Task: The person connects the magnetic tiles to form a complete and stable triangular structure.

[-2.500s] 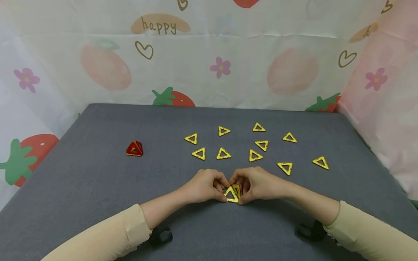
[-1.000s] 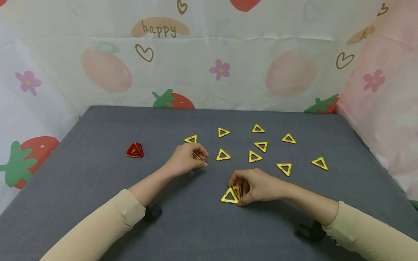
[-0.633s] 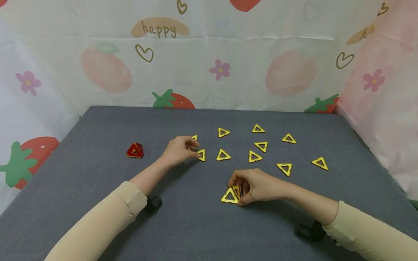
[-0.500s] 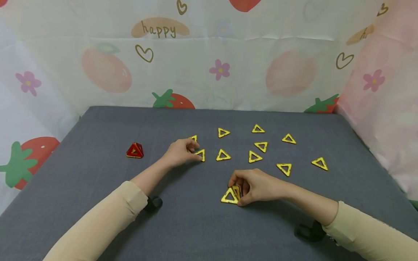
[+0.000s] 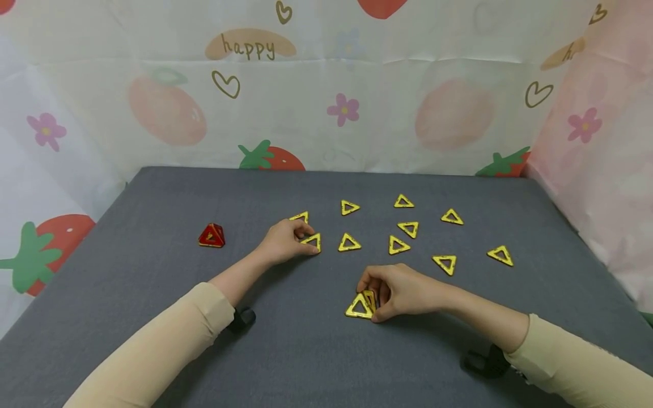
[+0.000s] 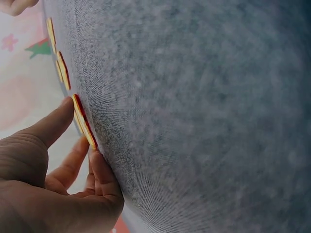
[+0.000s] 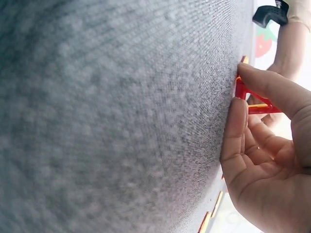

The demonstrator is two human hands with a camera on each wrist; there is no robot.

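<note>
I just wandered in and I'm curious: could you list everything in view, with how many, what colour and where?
Scattered triangles: nine, yellow-topped, table's middle and right
Pinched triangle: one, yellow and red, between the left hand's finger and thumb
Front triangle: one, yellow-faced, beside the right hand
Tilted triangle: one visible, yellow-faced, held in the right hand
Pyramid: one, mainly red, table's left
Table: one, grey, beneath these
Printed cloth: piece count unclear, white and pink, behind and beside table
Wrist devices: two, black, at the wrists
Sleeves: two, cream, forearms
Hands: two, bare, over table
</note>
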